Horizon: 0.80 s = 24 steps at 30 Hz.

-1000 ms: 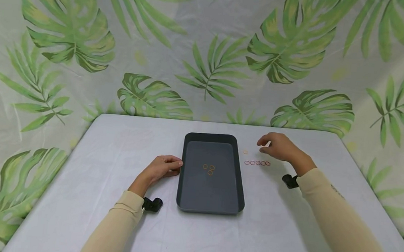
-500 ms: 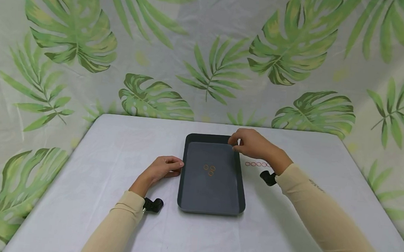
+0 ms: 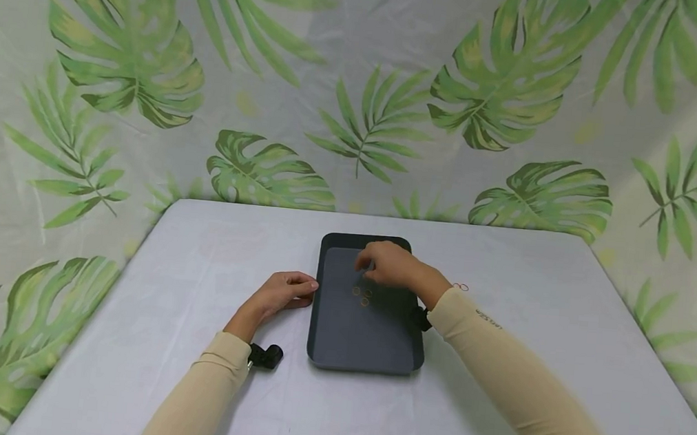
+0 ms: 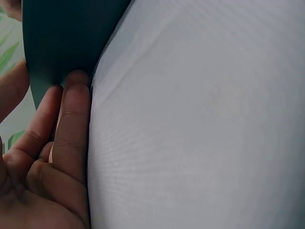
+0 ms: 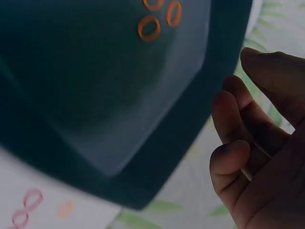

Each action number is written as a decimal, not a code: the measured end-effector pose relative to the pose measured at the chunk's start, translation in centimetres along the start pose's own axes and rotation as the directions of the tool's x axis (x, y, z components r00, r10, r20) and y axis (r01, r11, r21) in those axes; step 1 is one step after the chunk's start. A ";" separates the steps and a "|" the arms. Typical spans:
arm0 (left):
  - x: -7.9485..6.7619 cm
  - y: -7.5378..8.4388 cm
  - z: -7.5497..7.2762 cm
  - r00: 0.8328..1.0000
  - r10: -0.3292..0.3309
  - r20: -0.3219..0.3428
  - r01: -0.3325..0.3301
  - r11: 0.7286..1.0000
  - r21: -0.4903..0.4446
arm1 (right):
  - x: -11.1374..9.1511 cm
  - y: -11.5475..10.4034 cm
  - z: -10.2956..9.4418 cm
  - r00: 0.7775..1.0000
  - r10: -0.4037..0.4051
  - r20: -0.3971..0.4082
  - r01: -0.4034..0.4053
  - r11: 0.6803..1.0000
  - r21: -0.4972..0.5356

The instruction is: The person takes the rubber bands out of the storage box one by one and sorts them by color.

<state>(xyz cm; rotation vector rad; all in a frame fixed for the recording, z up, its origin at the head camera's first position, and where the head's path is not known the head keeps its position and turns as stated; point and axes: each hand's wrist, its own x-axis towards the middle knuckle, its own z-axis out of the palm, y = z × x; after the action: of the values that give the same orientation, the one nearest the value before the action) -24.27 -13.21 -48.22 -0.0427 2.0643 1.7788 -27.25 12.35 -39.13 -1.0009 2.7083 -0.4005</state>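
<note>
A dark grey rectangular tray (image 3: 362, 346) stands on the white table. Three small orange rubber bands (image 5: 149, 38) lie loose inside it. My left hand (image 3: 282, 290) touches the tray's left side; in the left wrist view its fingertips (image 4: 76, 95) meet the outer wall and the thumb is at the rim. Over the tray's upper part hovers my right hand (image 3: 389, 265), fingers loosely bent, thumb apart, and no object visible between them. Right of the tray, red rubber bands (image 5: 33, 200) and an orange band (image 5: 66, 208) lie on the cloth.
White cloth covers the table (image 3: 209, 240). Behind it hangs a leaf-printed curtain (image 3: 284, 101). The right sleeve (image 3: 498, 355) hides part of the table and most of the red row in the head view.
My right hand has moved left from beside the loose bands, crossing the tray's right rim to above the bands inside. My left hand stays at the tray's left side.
</note>
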 end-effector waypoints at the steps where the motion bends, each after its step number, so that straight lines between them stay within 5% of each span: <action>1: 0.0 0.0 0.0 1.000 -0.002 -0.001 0.002 1.000 0.000 | 0.2 -0.1 0.3 1.000 -0.001 0.005 0.001 1.000 -0.002; 12: 0.0 0.2 0.1 1.000 0.000 0.000 0.000 1.000 0.014 | 1.9 0.5 2.8 0.996 0.051 0.073 -0.053 0.998 0.022; 24: -0.1 0.2 0.0 1.000 0.004 0.000 -0.004 1.000 0.017 | 1.8 1.2 3.8 0.997 0.052 0.051 -0.055 0.997 0.061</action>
<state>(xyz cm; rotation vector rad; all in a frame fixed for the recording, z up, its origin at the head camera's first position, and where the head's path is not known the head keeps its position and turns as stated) -24.21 -13.21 -48.01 -0.0332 2.0806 1.7635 -28.19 11.41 -43.31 -0.9074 2.6547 -0.4418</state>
